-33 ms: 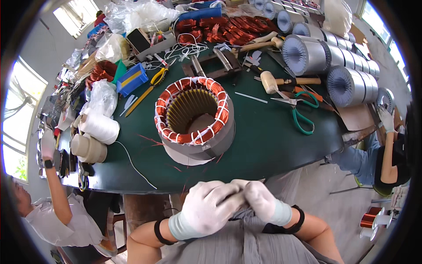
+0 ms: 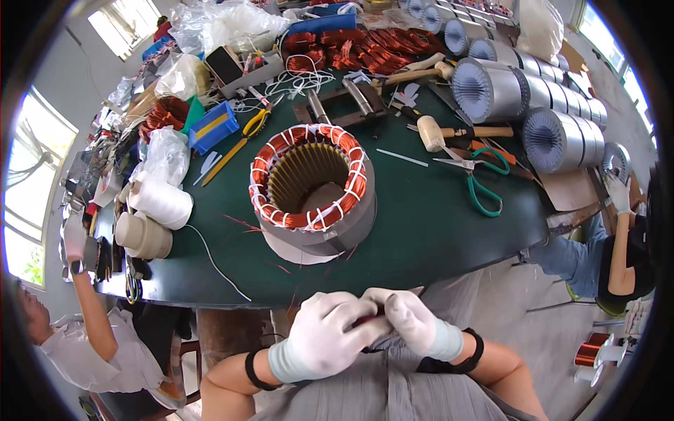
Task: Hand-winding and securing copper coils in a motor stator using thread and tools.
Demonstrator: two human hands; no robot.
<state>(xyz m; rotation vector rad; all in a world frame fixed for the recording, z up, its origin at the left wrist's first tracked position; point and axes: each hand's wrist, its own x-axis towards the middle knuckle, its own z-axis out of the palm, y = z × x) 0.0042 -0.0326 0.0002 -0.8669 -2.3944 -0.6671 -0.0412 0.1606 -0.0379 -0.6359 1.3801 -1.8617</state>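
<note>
My left hand (image 2: 324, 337) and my right hand (image 2: 411, 321), both in whitish knit gloves, meet in front of my body, just off the table's near edge. Their fingers are curled and pressed together at the tips. A small reddish bit shows in the gap between the fingers, too little to name. Beyond them on the green table stands a motor stator (image 2: 330, 210). Its upper ring of copper windings is laced with white cord, and yellowish slot liners line the bore. Thin red wire ends stick out near its base.
Green-handled scissors (image 2: 484, 189), a mallet (image 2: 430, 133) and a white strip lie to the right, with stator cores (image 2: 484, 88) behind. White thread spools (image 2: 160, 203), a blue box (image 2: 212, 128) and yellow-handled pliers (image 2: 255, 123) are on the left. Co-workers sit at both sides.
My fingers have shifted slightly apart, so a reddish bit now shows between them. The view has moved a little; the stator stays in place.
</note>
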